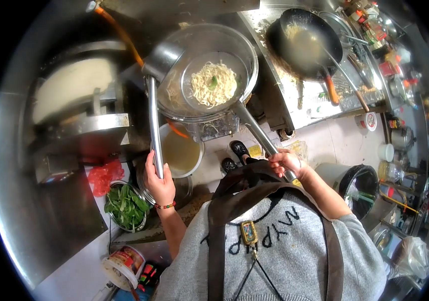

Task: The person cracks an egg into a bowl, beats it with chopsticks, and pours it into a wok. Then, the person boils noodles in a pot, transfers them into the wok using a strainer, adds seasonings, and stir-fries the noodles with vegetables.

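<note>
Noodles (pixel 213 85), pale and tangled, are cradled in a round metal strainer (pixel 255 126) over a wide silvery pot (pixel 214 36), presumably so drips are caught. The strainer is gripped by the right hand (pixel 287 161), fingers curled; a silver ladle (pixel 154 120), by the left hand (pixel 161 186), fingers loosely closed.

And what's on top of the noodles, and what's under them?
A green bit, maybe a leaf, is on top of the noodles. Under them, you can't see: the noodles cover whatever is there.
</note>
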Tool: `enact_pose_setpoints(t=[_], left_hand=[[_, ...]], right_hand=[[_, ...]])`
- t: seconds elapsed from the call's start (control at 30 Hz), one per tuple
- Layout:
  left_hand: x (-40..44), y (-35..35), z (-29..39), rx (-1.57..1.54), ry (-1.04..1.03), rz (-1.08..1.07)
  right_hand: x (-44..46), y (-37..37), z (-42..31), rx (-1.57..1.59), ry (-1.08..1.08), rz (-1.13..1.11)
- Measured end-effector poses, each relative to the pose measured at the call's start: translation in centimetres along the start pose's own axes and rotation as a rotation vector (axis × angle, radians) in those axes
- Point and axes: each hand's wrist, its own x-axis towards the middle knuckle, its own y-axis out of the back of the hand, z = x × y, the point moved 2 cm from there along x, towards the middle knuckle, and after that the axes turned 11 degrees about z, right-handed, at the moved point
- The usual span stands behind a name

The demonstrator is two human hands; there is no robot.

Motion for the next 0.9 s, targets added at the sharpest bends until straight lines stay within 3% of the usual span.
enact_pose_setpoints(t=[0.53,0.77,0.9], left_hand=[[0.5,0.0,1.2,-0.051,0.053,-0.037],[0.6,-0.2,0.3,-0.032,0.059,-0.036],[0.8,-1.0,-0.7,-0.136,-0.004,-0.026]], right_hand=[[0.8,0.4,0.1,-0.040,0.008,0.056],[0.2,-1.0,-0.2,0.047,-0.003,0.023],[-1.7,-4.0,-2.2,0.161,0.034,-0.104]])
